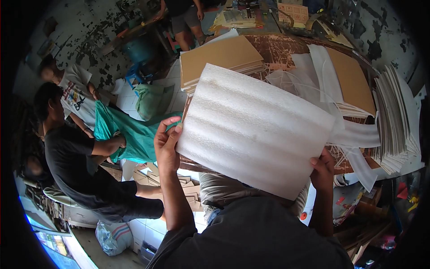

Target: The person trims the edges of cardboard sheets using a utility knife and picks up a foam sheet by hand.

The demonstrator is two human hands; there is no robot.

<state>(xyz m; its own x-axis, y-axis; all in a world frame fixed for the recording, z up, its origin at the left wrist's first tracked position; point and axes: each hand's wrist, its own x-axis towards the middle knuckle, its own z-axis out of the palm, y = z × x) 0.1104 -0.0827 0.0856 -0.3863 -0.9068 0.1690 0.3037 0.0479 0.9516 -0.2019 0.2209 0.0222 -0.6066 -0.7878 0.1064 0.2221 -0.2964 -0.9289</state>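
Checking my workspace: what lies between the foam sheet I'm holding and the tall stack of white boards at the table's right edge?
In the head view, loose white foam strips and a brown cardboard stack lie between the foam sheet and the white boards.

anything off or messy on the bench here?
Yes. Loose white foam strips sprawl unstacked over the brown board piles and droop off the table edge, whose surface looks worn and patchy. The foam sheet held between the left hand and right hand looks intact.
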